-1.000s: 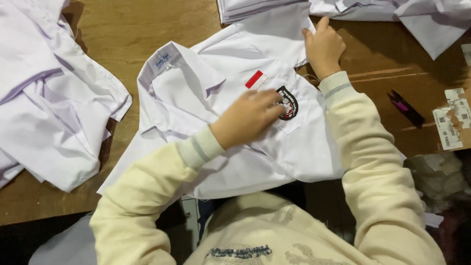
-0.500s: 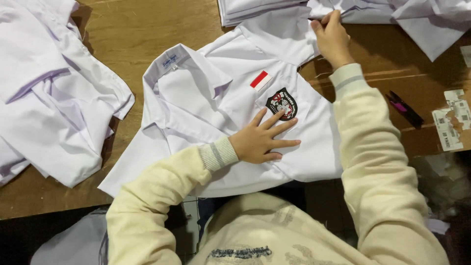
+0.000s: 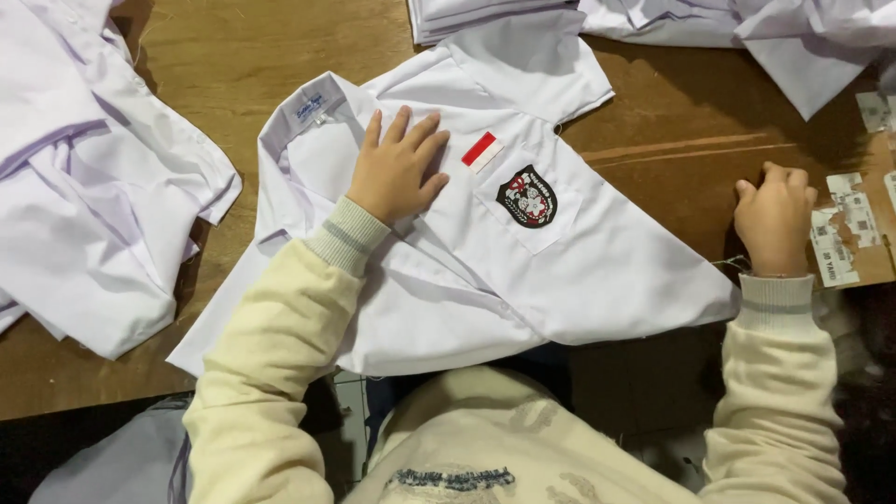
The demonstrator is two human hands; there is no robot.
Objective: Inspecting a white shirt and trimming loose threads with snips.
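A white short-sleeved shirt (image 3: 579, 271) lies flat on the wooden table (image 3: 224, 65), collar to the upper left. On its chest pocket are a dark crest badge (image 3: 527, 196) and a small red-and-white patch (image 3: 482, 151). My left hand (image 3: 397, 168) rests flat on the shirt just left of the patch, fingers spread. My right hand (image 3: 775, 219) is off the shirt at the right, fingers curled beside a paper label strip (image 3: 833, 245); whether it holds anything cannot be made out.
A heap of white shirts (image 3: 84, 177) covers the left of the table. Folded white garments (image 3: 672, 19) lie along the far edge. More paper labels (image 3: 875, 110) sit at the far right. The table's near edge runs under my arms.
My left hand slid from the crest badge up toward the collar. My right hand left the shirt's far sleeve and came down to the labels at the right.
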